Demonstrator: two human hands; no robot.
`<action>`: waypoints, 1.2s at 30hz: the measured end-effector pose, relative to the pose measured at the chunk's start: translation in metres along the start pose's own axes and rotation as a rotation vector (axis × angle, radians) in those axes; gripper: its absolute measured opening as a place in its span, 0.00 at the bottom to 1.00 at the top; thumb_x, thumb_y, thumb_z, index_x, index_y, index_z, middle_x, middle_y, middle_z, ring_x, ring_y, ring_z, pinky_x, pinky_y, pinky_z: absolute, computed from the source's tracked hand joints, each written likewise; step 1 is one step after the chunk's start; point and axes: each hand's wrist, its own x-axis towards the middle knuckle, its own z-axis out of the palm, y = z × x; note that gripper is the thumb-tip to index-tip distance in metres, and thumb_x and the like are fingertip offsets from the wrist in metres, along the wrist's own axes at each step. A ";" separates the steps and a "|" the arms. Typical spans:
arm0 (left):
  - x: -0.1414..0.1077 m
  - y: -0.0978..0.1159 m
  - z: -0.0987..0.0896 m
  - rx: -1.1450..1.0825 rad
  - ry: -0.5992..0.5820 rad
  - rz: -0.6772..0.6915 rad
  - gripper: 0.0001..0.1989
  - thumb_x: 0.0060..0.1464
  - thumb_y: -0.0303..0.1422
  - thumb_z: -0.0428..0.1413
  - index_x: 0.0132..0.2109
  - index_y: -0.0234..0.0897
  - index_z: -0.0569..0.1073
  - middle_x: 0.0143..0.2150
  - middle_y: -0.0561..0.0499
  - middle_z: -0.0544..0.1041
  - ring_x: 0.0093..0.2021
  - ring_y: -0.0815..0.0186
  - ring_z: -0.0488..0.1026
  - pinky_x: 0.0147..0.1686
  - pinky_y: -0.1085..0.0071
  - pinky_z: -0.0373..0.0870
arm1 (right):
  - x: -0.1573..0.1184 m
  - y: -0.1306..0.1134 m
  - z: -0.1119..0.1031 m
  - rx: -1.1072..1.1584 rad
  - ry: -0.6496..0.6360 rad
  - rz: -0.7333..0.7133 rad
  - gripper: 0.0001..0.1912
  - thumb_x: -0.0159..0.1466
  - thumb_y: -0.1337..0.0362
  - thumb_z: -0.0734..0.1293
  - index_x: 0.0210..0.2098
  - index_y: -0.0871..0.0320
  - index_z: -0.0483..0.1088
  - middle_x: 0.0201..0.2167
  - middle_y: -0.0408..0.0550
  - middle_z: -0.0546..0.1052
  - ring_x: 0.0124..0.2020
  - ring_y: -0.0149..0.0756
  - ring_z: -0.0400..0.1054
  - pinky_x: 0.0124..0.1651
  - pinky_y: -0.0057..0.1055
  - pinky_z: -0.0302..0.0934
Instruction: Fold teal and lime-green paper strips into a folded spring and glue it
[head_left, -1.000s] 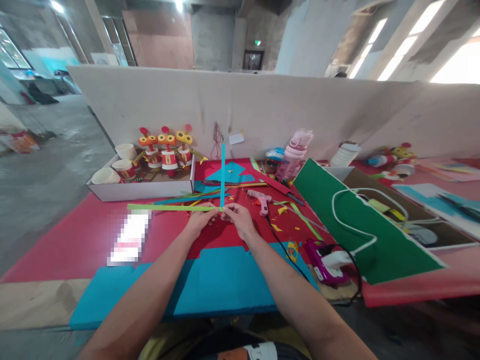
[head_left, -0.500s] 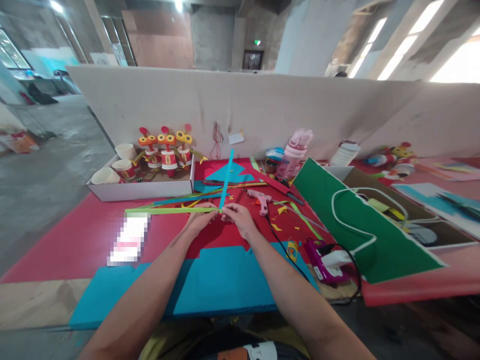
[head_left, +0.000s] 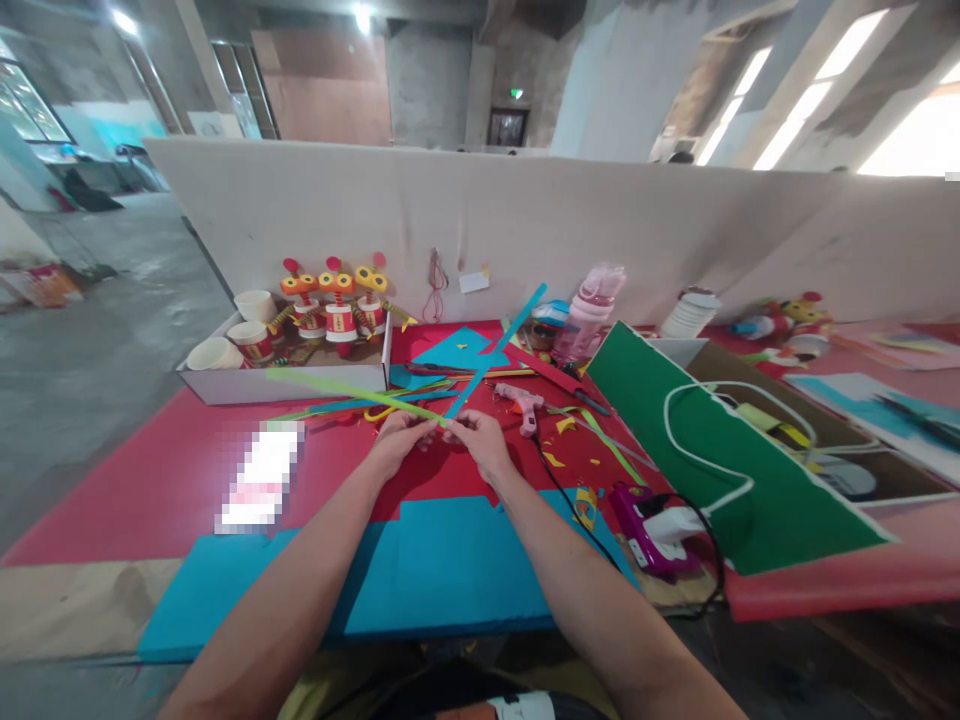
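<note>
A green paper strip (head_left: 352,394) and a blue paper strip (head_left: 499,350) meet at one end between my fingertips, forming a V that opens away from me. My left hand (head_left: 401,443) is closed, pinching the green strip near that joint. Thumb and fingers of my right hand (head_left: 478,440) press together on the joint at the foot of the blue strip. How the ends overlap is hidden by the fingers. Just right of my right hand lies a pink glue gun (head_left: 521,405). Beyond my hands are loose paper strips (head_left: 341,408) and a blue paper piece (head_left: 450,350).
On the left, a white box (head_left: 285,384) holds paper cups and several cup figures (head_left: 339,310). A pink bottle (head_left: 592,315) stands at the back. To the right are a green board (head_left: 697,460) and a purple power strip (head_left: 649,525). Blue sheets (head_left: 450,570) line the front edge.
Both strips have turned clockwise about the joint: the blue one now leans right, and the green one's far end has risen. My hands stay together in nearly the same place.
</note>
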 end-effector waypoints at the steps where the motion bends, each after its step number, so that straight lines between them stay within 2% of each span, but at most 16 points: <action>1: 0.001 -0.001 0.000 -0.008 -0.005 0.004 0.14 0.42 0.40 0.62 0.30 0.32 0.73 0.23 0.52 0.71 0.21 0.72 0.66 0.22 0.75 0.62 | 0.000 0.000 0.001 0.018 0.020 -0.011 0.16 0.46 0.54 0.73 0.24 0.60 0.69 0.19 0.44 0.75 0.23 0.31 0.70 0.29 0.27 0.64; 7: 0.005 -0.008 0.002 0.015 0.019 0.083 0.14 0.42 0.39 0.62 0.29 0.32 0.72 0.20 0.54 0.70 0.19 0.73 0.64 0.21 0.75 0.61 | 0.001 0.005 0.005 0.095 0.003 0.004 0.16 0.45 0.56 0.73 0.26 0.60 0.69 0.20 0.44 0.75 0.23 0.31 0.70 0.32 0.30 0.67; 13: 0.004 -0.006 0.001 0.102 0.031 0.075 0.13 0.41 0.38 0.62 0.27 0.32 0.72 0.20 0.53 0.71 0.20 0.72 0.65 0.21 0.75 0.62 | 0.002 0.008 0.003 0.043 -0.035 0.071 0.15 0.46 0.57 0.73 0.24 0.61 0.70 0.19 0.45 0.76 0.21 0.31 0.70 0.30 0.28 0.66; 20: 0.002 -0.005 0.005 0.029 -0.005 0.088 0.13 0.42 0.40 0.61 0.30 0.32 0.73 0.22 0.53 0.71 0.21 0.73 0.64 0.23 0.75 0.62 | 0.002 0.006 0.005 0.100 0.075 0.025 0.14 0.45 0.57 0.73 0.24 0.61 0.72 0.20 0.45 0.76 0.22 0.32 0.71 0.32 0.31 0.68; 27: 0.003 -0.008 0.004 0.004 0.006 0.107 0.12 0.43 0.38 0.61 0.29 0.32 0.72 0.22 0.53 0.72 0.21 0.73 0.64 0.24 0.75 0.62 | 0.002 0.010 0.007 0.095 0.036 0.023 0.13 0.47 0.56 0.72 0.24 0.61 0.73 0.21 0.47 0.77 0.24 0.33 0.71 0.34 0.32 0.68; 32: 0.004 -0.006 0.001 0.002 0.020 0.085 0.13 0.41 0.39 0.62 0.26 0.33 0.71 0.20 0.53 0.70 0.20 0.73 0.64 0.22 0.75 0.61 | 0.003 0.008 0.002 0.202 -0.037 0.064 0.13 0.44 0.58 0.73 0.26 0.59 0.73 0.22 0.45 0.77 0.25 0.33 0.71 0.37 0.33 0.68; 36: 0.003 -0.005 0.001 0.004 0.015 0.067 0.13 0.40 0.38 0.62 0.25 0.32 0.70 0.19 0.53 0.70 0.19 0.73 0.64 0.22 0.75 0.61 | 0.006 0.010 0.000 0.222 -0.081 0.053 0.15 0.45 0.55 0.73 0.27 0.60 0.74 0.23 0.46 0.76 0.25 0.33 0.71 0.37 0.35 0.69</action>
